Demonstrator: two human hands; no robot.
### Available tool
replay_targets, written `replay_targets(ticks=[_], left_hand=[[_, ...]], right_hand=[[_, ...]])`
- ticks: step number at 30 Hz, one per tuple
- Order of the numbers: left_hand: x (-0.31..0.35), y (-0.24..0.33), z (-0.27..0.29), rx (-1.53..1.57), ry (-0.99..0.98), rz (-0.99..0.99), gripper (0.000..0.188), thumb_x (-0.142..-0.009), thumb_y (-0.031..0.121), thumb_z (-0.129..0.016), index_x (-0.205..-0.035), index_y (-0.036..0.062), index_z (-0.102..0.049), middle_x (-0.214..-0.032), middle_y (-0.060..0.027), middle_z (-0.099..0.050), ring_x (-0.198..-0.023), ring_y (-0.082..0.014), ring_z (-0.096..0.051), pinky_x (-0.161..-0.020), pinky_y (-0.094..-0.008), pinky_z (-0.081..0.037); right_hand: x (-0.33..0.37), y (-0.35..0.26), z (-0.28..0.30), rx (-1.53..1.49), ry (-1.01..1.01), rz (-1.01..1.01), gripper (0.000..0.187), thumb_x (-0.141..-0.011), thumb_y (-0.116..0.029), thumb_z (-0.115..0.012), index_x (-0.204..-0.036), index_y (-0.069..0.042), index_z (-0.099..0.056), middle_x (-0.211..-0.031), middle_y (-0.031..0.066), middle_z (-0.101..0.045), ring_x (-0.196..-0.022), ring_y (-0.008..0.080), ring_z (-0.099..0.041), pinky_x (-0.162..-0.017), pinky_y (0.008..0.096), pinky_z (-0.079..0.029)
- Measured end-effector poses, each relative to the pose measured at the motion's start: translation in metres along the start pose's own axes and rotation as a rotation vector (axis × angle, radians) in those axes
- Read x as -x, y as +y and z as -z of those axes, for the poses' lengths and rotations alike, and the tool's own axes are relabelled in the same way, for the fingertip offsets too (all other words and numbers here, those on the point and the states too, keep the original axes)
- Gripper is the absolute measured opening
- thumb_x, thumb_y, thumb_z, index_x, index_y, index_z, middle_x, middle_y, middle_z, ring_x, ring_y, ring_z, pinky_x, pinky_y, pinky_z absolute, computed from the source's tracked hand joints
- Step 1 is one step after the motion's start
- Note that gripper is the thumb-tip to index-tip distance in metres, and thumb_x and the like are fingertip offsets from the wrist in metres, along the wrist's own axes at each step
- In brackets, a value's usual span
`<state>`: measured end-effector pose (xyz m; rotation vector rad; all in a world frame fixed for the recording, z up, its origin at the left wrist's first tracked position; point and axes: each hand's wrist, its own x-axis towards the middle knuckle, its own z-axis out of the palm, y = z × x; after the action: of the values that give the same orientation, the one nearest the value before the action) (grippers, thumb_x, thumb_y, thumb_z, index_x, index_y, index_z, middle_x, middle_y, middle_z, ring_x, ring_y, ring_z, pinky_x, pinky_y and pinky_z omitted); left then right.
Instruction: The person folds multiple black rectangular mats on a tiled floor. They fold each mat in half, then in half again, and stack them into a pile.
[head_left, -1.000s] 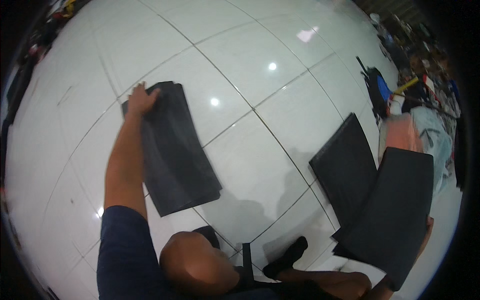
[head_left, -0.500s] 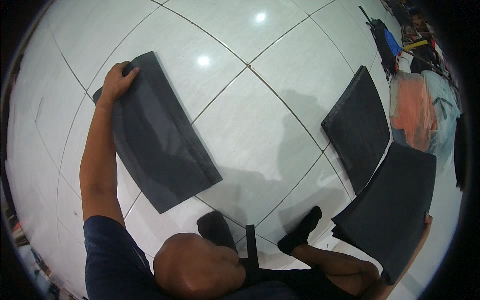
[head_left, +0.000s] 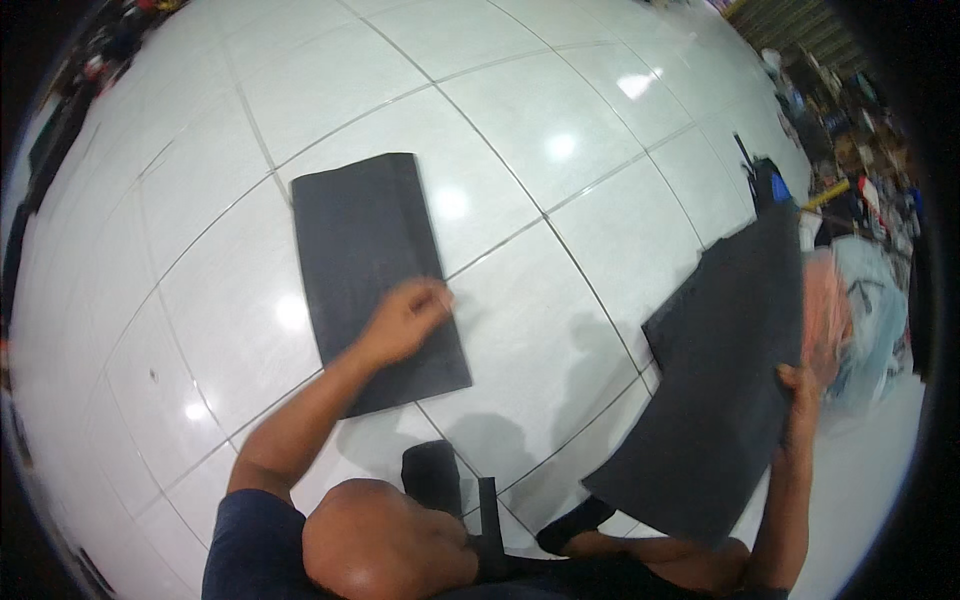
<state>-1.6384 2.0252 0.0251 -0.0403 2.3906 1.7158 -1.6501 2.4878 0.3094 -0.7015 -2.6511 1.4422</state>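
A dark grey, rectangular flat sheet (head_left: 365, 235) lies on the tiled floor at the left, a lengthwise fold or edge line along its right side. Over its lower right part hovers my left hand (head_left: 408, 318), slightly blurred, fingers curled in with nothing seen in them. On the right, my right hand (head_left: 797, 388) grips a large, bendy black sheet (head_left: 715, 370) by its right edge, thumb on top. That sheet hangs tilted and curved above the floor. Beneath it, mostly hidden, another black piece (head_left: 668, 325) shows along its left side.
White glossy floor tiles (head_left: 520, 290) spread around. Clear and orange plastic bags (head_left: 850, 310) lie at the right, with a yellow-handled tool (head_left: 828, 193) and clutter beyond them. My knee (head_left: 385, 540) and a dark-covered foot (head_left: 432, 478) are at the bottom.
My left hand has let go of the left sheet's far edge and come nearer and to the right. My right hand has raised the black sheet and swung it leftward over the other piece.
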Motion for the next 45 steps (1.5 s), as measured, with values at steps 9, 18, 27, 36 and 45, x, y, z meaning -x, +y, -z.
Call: replay_targets(ticks=[9,18,27,36,45], left_hand=[[0.092,0.032,-0.010,1.156,0.172,0.578,0.089,-0.083,0.055,-0.067,-0.149,0.0041,-0.035,-0.138,-0.0273,-0.048,-0.127,-0.0384,-0.049,-0.106,-0.0607,-0.036],[0.113,-0.025,0.088,0.874,0.507,0.323,0.050,-0.090,0.016,-0.061,-0.133,-0.0040,-0.046,-0.123,-0.0173,-0.060,-0.115,-0.0263,-0.058,-0.098,-0.0399,-0.050],[0.094,-0.076,0.064,0.304,0.612,0.447,0.034,-0.097,0.018,-0.049,-0.121,-0.0061,-0.048,-0.120,-0.0224,-0.059,-0.113,-0.0293,-0.056,-0.097,-0.0377,-0.043],[0.084,-0.073,0.061,-0.099,0.528,0.538,0.040,-0.100,0.020,-0.046,-0.130,-0.0052,-0.042,-0.127,-0.0271,-0.058,-0.117,-0.0375,-0.057,-0.100,-0.0413,-0.042],[0.076,-0.127,0.059,-0.801,0.637,0.647,0.061,-0.091,0.030,-0.058,-0.138,-0.0048,-0.043,-0.137,-0.0317,-0.042,-0.126,-0.0482,-0.043,-0.103,-0.0544,-0.039]], right_hand=[[0.033,-0.073,-0.247,-0.616,-0.808,0.111,0.051,-0.083,-0.026,-0.064,-0.123,0.003,-0.054,-0.100,0.0125,-0.061,-0.087,0.0193,-0.062,-0.075,0.0356,-0.053],[0.030,0.036,-0.423,-0.603,-1.155,0.036,0.062,-0.089,-0.030,-0.065,-0.133,0.009,-0.043,-0.120,0.0226,-0.058,-0.108,0.0292,-0.061,-0.094,0.0375,-0.049],[0.018,0.083,-0.478,-0.007,-0.930,0.046,0.092,-0.086,-0.038,-0.076,-0.144,0.010,-0.023,-0.134,0.0306,-0.050,-0.122,0.0340,-0.055,-0.100,0.0397,-0.049],[0.023,0.086,-0.475,-0.089,-0.960,-0.042,0.086,-0.088,-0.035,-0.073,-0.144,0.010,-0.025,-0.140,0.0332,-0.045,-0.130,0.0383,-0.049,-0.105,0.0430,-0.042],[-0.040,0.033,-0.350,0.626,-1.041,0.783,0.066,-0.089,-0.057,-0.062,-0.127,-0.003,-0.059,-0.126,0.0224,-0.059,-0.113,0.0379,-0.058,-0.097,0.0457,-0.047]])
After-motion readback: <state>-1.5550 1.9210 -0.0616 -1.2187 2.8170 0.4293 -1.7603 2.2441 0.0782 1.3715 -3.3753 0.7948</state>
